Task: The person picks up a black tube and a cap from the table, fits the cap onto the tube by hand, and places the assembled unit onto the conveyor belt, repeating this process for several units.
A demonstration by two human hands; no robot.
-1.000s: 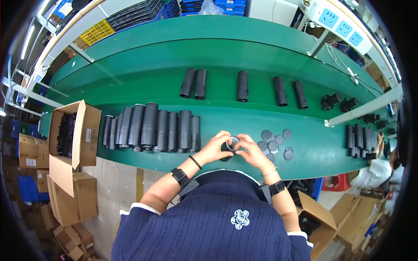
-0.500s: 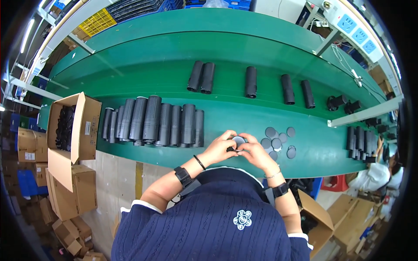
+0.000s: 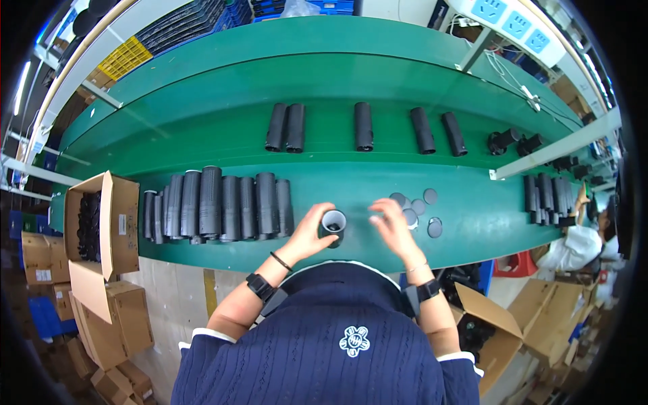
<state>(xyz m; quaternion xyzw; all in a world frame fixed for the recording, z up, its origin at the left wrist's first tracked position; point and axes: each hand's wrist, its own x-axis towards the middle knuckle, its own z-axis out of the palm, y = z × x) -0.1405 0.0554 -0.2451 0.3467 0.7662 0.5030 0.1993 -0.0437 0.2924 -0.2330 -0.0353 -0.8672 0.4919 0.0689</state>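
My left hand [image 3: 312,233] is closed round a black tube [image 3: 335,239] near the front edge of the green table [image 3: 270,251]. The tube's pale rim faces up, and something dark shows inside it. To its right, my right hand [image 3: 393,226] hovers with fingers apart and nothing visible in them. Just beyond those fingers lie several flat dark grey discs [image 3: 430,196], partly overlapping. One more disc [image 3: 435,228] sits to the right of my right hand. My right fingers partly cover the nearest discs.
Several ribbed black tubes [image 3: 211,202] stand in a row at left, beside an open cardboard box [image 3: 121,223] of black parts. More tubes [image 3: 363,126] lie along the back ledge. A metal post [image 3: 560,145] crosses at right, near another person's hand [image 3: 581,198].
My hands were together around a round piece; now they are apart. My right hand has moved right toward the discs, and the left keeps the tube. The view has shifted somewhat.
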